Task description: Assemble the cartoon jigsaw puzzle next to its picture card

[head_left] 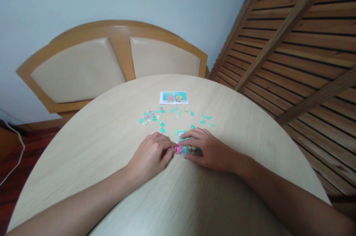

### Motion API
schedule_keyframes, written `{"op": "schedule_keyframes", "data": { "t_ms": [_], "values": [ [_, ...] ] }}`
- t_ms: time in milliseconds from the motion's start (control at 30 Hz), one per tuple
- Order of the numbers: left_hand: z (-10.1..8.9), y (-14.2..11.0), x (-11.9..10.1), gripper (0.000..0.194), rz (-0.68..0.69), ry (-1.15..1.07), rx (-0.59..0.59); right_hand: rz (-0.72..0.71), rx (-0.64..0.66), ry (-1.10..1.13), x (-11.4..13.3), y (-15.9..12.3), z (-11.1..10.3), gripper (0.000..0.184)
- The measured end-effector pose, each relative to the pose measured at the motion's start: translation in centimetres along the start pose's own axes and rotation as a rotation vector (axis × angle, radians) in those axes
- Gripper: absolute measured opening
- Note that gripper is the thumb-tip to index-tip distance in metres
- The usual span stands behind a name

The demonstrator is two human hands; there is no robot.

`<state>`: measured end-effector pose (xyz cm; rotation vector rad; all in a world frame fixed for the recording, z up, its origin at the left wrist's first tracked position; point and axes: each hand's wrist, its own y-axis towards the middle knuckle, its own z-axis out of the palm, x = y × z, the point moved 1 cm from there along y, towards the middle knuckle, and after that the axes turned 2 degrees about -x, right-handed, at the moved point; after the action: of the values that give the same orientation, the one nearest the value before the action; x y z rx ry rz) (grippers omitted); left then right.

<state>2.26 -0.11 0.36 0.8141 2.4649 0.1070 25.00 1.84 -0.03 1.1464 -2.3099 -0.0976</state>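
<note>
While both hands close in on the joined puzzle patch point(185, 149), the step in hand reads as piece fitting at the patch's 9 o'clock edge. Patch lies flat on the round table point(244, 132), directly before the person; take it as clock centre, 12 pointing away from the person.

Left hand point(154, 152) comes in from 9 o'clock, thumb and forefinger drawn together at the pink part of the patch. Whether a separate piece sits between those fingertips: cannot tell, too small. Right hand point(207, 148) lies at 3 o'clock, fingers spread across the patch and thumb at its near side, not clenched; seems to steady it, though a firm grip cannot be confirmed. Part of the patch is hidden under it.

Loose stock: biggest cluster point(151, 117) between 10 and 11 o'clock, teal, pink and pale pieces mixed; a few scattered pieces point(191, 113) about 12; small teal group point(203, 121) at 1. All well apart from the fingers except a teal piece point(193, 126) just beyond the right hand. Reference card point(175, 96), printed side up, near 12, past the loose pieces.

Judgement on the next move: it calls for light downward pressure from the left fingertips, tabs lined up, with the right hand bracing so finished joints don't spring apart.
</note>
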Motion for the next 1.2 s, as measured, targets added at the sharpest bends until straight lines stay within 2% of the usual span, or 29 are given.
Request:
{"op": "schedule_keyframes", "data": {
  "t_ms": [500,833,933,1033,1200],
  "values": [
    [0.3,0.0,0.3,0.014,-0.002,0.007,-0.011,-0.022,-0.005,-0.043,0.0,0.0,0.1,0.028],
    [-0.2,0.2,0.1,0.014,0.003,0.001,-0.017,-0.118,0.026,-0.046,0.0,-0.1,0.2,0.029],
    [-1.1,0.5,1.9,0.016,-0.038,0.062,-0.117,-0.124,0.032,-0.040,0.1,-0.1,0.1,0.029],
    [-2.3,0.8,5.0,0.026,-0.119,0.219,-0.237,-0.119,0.047,-0.031,0.2,0.0,-0.1,0.028],
    [-3.2,1.2,9.3,0.033,-0.229,0.363,-0.227,-0.107,0.062,-0.019,0.5,0.1,-0.2,0.029]
  ]
}}
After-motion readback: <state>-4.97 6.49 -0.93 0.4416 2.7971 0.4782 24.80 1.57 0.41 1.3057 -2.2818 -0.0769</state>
